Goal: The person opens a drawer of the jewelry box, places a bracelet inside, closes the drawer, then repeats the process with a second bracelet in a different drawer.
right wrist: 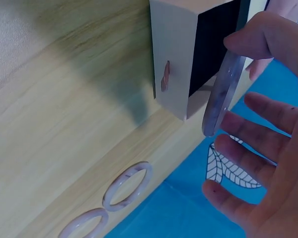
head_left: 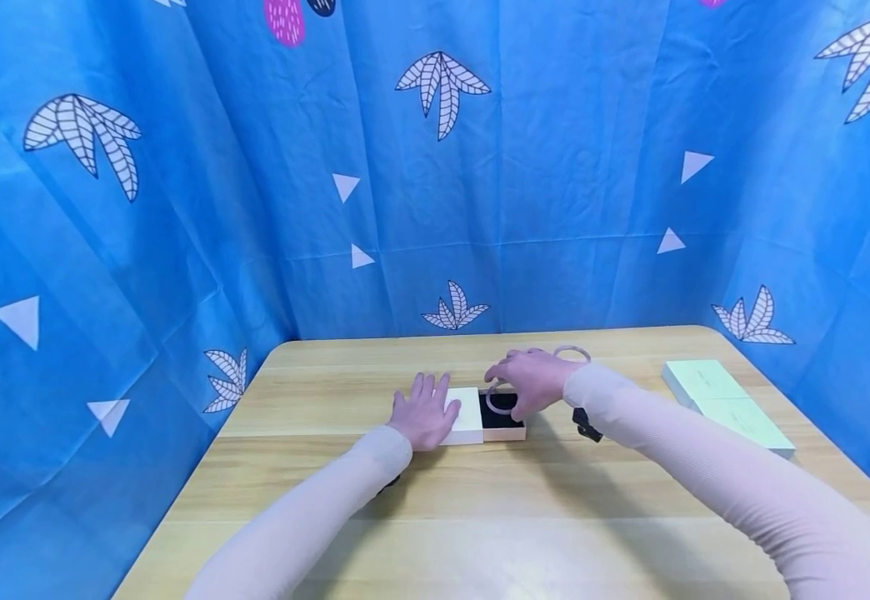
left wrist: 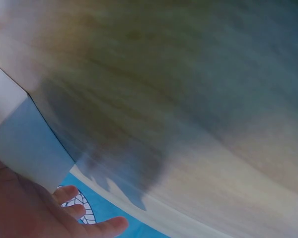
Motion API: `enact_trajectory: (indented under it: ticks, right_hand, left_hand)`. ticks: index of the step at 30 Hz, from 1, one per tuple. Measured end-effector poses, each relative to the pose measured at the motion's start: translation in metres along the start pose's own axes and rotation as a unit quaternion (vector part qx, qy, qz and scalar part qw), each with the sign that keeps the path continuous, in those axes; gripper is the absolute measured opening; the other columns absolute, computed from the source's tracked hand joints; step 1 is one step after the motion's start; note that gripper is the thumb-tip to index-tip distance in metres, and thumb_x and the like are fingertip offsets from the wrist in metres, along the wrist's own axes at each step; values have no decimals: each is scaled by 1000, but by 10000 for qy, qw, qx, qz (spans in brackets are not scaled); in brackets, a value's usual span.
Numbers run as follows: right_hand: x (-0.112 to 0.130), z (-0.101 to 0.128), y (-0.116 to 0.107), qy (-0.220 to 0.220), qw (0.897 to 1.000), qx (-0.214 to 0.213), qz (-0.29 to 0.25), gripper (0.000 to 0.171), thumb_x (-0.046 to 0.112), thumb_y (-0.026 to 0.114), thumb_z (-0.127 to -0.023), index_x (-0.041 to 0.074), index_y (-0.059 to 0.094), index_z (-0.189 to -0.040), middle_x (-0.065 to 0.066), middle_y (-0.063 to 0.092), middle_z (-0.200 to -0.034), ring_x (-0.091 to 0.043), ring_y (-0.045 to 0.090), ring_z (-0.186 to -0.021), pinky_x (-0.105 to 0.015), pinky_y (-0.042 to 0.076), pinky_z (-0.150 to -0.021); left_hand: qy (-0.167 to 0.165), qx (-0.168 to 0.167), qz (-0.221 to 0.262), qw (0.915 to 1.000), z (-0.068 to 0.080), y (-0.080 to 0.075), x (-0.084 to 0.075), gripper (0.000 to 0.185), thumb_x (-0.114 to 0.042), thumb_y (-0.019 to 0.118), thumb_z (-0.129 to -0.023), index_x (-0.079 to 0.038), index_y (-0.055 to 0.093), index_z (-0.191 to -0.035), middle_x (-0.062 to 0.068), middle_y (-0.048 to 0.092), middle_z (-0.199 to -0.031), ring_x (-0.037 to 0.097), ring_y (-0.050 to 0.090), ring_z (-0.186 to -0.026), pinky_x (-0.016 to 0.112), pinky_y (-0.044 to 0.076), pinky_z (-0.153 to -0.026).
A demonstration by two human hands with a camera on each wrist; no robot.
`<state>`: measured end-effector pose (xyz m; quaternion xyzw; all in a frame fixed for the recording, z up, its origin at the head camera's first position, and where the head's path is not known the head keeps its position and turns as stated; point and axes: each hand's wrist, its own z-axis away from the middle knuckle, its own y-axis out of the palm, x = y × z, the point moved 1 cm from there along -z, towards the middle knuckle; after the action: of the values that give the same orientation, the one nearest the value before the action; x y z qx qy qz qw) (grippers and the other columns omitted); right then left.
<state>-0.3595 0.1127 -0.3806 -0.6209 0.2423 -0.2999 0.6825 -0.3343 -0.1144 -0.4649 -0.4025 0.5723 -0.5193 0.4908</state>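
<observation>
A small white box (head_left: 467, 414) lies mid-table with its black-lined drawer (head_left: 508, 427) slid out to the right. My left hand (head_left: 427, 410) rests flat on the box's white sleeve (left wrist: 20, 144), fingers straight. My right hand (head_left: 527, 382) hovers over the drawer and pinches a pale translucent bangle (head_left: 497, 402) between thumb and fingers. In the right wrist view the bangle (right wrist: 221, 96) stands on edge at the drawer's open mouth, next to the drawer front with its small pull tab (right wrist: 165, 77).
Two more pale bangles (right wrist: 128, 185) (right wrist: 84, 224) lie on the wooden table (head_left: 480, 500) behind the right hand, near the far edge. Pale green flat boxes (head_left: 727, 404) sit at the right side. Blue patterned cloth (head_left: 435, 167) walls the table on three sides.
</observation>
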Motion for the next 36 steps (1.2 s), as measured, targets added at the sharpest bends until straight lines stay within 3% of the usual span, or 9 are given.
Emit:
enact_trajectory:
  ticks: [6,13,25,36]
  right_hand:
    - [4,-3,1,22,9997,36,247,73,36,85,-72,26,60,-139,7,66,-131,-18,56,-117,-54,42,-105]
    - [9,-6,2,-132,9987,58,484,73,38,86,-71,25,61,-138,5,66,-130,-17,57,-112,-53,44,-101]
    - [16,-9,2,-124,9991,143,390,72,37,85,-73,23,60,-139,4,66,-131,-19,54,-110,-55,43,-102]
    - [16,-9,8,-226,9988,-35,437,68,38,83,-75,23,62,-137,4,68,-125,-19,56,-110,-52,47,-98]
  left_hand:
    - [-13,45,70,10000,0,-2,-1,69,-58,20,-105,-23,12,-164,13,17,-169,32,8,-157,68,16,-118]
    - [28,22,42,10000,-1,-2,0,69,-57,22,-105,-22,14,-164,13,19,-168,33,9,-157,69,18,-117]
    - [36,67,5,10000,-3,-1,0,68,-57,22,-105,-22,13,-164,14,19,-168,33,9,-157,70,17,-117]
    - [32,60,-45,10000,-2,-1,0,68,-56,22,-105,-23,12,-164,13,20,-168,33,10,-157,70,19,-117]
